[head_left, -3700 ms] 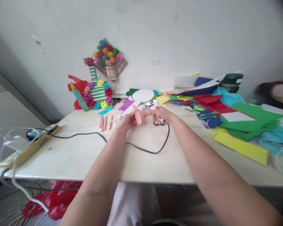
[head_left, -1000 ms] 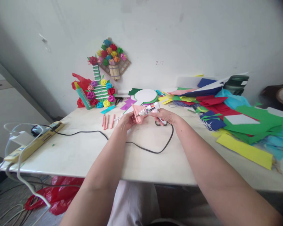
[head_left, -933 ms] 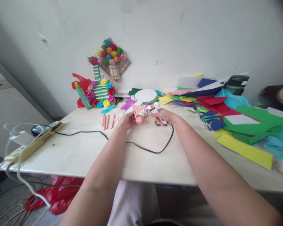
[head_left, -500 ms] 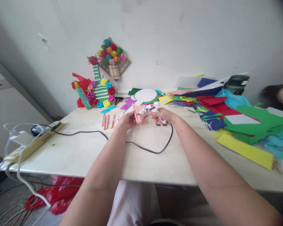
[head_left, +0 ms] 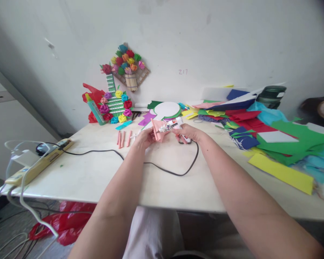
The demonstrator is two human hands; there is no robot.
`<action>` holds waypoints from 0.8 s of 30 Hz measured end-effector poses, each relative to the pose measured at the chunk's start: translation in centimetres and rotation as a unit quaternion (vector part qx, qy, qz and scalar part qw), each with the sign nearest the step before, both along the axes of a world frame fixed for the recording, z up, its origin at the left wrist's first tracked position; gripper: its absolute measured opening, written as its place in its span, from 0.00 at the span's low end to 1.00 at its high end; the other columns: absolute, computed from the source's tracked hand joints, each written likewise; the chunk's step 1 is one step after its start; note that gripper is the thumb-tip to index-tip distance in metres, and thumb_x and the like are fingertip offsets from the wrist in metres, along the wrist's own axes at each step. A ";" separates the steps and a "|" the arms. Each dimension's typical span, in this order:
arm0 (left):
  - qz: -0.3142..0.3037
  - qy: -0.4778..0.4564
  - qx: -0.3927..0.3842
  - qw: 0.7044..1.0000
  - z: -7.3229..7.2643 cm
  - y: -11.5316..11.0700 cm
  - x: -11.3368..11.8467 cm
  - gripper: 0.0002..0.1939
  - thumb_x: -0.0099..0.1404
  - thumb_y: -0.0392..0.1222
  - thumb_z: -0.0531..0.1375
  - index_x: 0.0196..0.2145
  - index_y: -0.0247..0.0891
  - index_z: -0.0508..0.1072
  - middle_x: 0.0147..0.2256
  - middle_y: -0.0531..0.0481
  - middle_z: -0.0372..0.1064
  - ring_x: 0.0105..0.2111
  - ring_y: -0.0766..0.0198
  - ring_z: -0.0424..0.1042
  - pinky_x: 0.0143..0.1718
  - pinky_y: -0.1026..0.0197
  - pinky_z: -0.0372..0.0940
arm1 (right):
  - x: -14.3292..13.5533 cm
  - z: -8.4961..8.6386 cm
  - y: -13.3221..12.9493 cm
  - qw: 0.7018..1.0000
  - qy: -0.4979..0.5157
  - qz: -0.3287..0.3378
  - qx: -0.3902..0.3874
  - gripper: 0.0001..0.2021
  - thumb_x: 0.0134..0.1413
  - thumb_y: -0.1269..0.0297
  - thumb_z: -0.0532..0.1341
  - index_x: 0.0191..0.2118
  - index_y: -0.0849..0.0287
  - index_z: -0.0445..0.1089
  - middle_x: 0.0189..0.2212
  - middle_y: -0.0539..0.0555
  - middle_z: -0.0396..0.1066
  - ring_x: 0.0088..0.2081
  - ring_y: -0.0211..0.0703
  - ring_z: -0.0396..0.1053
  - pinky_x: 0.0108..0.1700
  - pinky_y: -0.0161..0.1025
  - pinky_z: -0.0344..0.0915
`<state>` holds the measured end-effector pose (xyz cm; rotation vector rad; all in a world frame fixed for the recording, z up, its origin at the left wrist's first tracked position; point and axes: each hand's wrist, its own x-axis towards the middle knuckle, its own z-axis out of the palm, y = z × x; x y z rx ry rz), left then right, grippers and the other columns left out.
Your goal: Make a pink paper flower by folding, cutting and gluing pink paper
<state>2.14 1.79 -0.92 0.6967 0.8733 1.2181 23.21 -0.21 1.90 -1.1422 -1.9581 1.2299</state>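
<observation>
My left hand pinches a pink paper piece, partly rolled at its left edge. In my right hand is a white glue gun, its patterned front part lying across the pink paper and pointing left. A black cord loops from the gun over the table. Several thin pink rolls lie just left of my left hand. Behind my hands is a round white paper disc with a green edge. The exact spot where the nozzle meets the paper is too small to tell.
Flower crafts and a green glue bottle stand at the back left. A power strip with cables lies at the left edge. Coloured sheets cover the right side, with a dark green container behind them.
</observation>
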 end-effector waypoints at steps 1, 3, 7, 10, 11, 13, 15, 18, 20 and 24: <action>0.002 0.001 0.001 1.000 0.0 0.0 0.0 0.05 0.60 0.34 0.53 0.33 0.32 0.67 0.19 0.50 0.66 0.16 0.67 0.66 0.16 0.67 0.61 | 0.0 0.0 -0.1 1.000 -0.001 -0.002 -0.002 0.21 0.45 0.45 0.60 0.23 0.62 0.61 0.16 0.51 0.68 0.10 0.31 0.58 0.12 0.30 0.49; 0.004 0.002 0.002 1.000 -0.1 0.1 -0.1 0.05 0.60 0.34 0.52 0.32 0.32 0.68 0.19 0.50 0.66 0.16 0.67 0.66 0.17 0.66 0.62 | -0.1 0.1 -0.1 1.000 -0.004 -0.003 -0.002 0.21 0.45 0.45 0.60 0.23 0.62 0.61 0.15 0.51 0.67 0.10 0.31 0.58 0.13 0.30 0.50; 0.004 0.000 0.010 1.000 -0.2 0.3 -0.3 0.07 0.61 0.34 0.51 0.30 0.32 0.68 0.18 0.50 0.65 0.16 0.68 0.65 0.16 0.67 0.61 | -0.1 0.0 -0.1 1.000 -0.006 0.002 -0.001 0.21 0.46 0.46 0.60 0.21 0.62 0.61 0.13 0.49 0.64 0.09 0.31 0.58 0.13 0.31 0.51; 0.004 -0.001 0.007 1.000 -0.2 0.3 -0.3 0.07 0.61 0.34 0.51 0.29 0.32 0.68 0.19 0.50 0.65 0.16 0.68 0.65 0.16 0.67 0.60 | -0.1 0.0 -0.1 1.000 0.004 -0.005 -0.007 0.21 0.45 0.47 0.61 0.21 0.62 0.61 0.13 0.49 0.64 0.09 0.31 0.58 0.13 0.31 0.52; 0.004 -0.002 0.006 1.000 -0.2 0.3 -0.3 0.07 0.61 0.34 0.51 0.29 0.32 0.68 0.19 0.50 0.66 0.16 0.68 0.65 0.16 0.67 0.60 | -0.1 0.0 -0.2 1.000 0.005 -0.007 -0.010 0.21 0.44 0.47 0.61 0.20 0.62 0.61 0.13 0.48 0.64 0.09 0.31 0.58 0.13 0.31 0.52; 0.002 -0.006 0.007 1.000 -0.2 0.3 -0.3 0.07 0.61 0.34 0.51 0.30 0.31 0.68 0.19 0.49 0.66 0.16 0.68 0.65 0.16 0.67 0.61 | -0.2 0.2 -0.3 1.000 0.001 -0.014 -0.013 0.20 0.45 0.48 0.61 0.20 0.61 0.60 0.12 0.48 0.63 0.09 0.31 0.58 0.13 0.30 0.53; 0.003 -0.009 0.006 1.000 -0.3 0.4 -0.4 0.07 0.61 0.33 0.51 0.30 0.31 0.68 0.19 0.49 0.66 0.16 0.68 0.66 0.16 0.67 0.61 | -0.2 0.3 -0.5 1.000 -0.005 -0.021 -0.015 0.19 0.46 0.49 0.61 0.20 0.61 0.60 0.11 0.47 0.62 0.09 0.31 0.57 0.13 0.31 0.53; 0.004 -0.010 0.008 1.000 -0.3 0.4 -0.4 0.06 0.61 0.33 0.52 0.30 0.31 0.68 0.19 0.49 0.66 0.16 0.68 0.66 0.16 0.68 0.61 | -0.3 0.5 -0.7 1.000 -0.007 -0.022 -0.016 0.19 0.47 0.50 0.61 0.20 0.61 0.60 0.09 0.47 0.61 0.09 0.31 0.57 0.14 0.31 0.53; 0.002 -0.010 0.012 1.000 -0.4 0.5 -0.5 0.06 0.61 0.33 0.52 0.30 0.31 0.68 0.19 0.49 0.66 0.16 0.68 0.66 0.15 0.67 0.61 | -0.2 0.6 -0.8 1.000 -0.008 -0.012 -0.018 0.19 0.47 0.51 0.60 0.20 0.61 0.60 0.09 0.47 0.60 0.09 0.31 0.57 0.13 0.31 0.52; -0.002 -0.003 0.013 1.000 -0.5 0.6 -0.7 0.06 0.61 0.34 0.52 0.30 0.31 0.67 0.18 0.49 0.66 0.15 0.67 0.65 0.15 0.66 0.60 | -0.2 0.7 -0.9 1.000 -0.011 -0.003 -0.025 0.19 0.46 0.50 0.60 0.20 0.61 0.59 0.09 0.47 0.60 0.09 0.31 0.55 0.14 0.30 0.52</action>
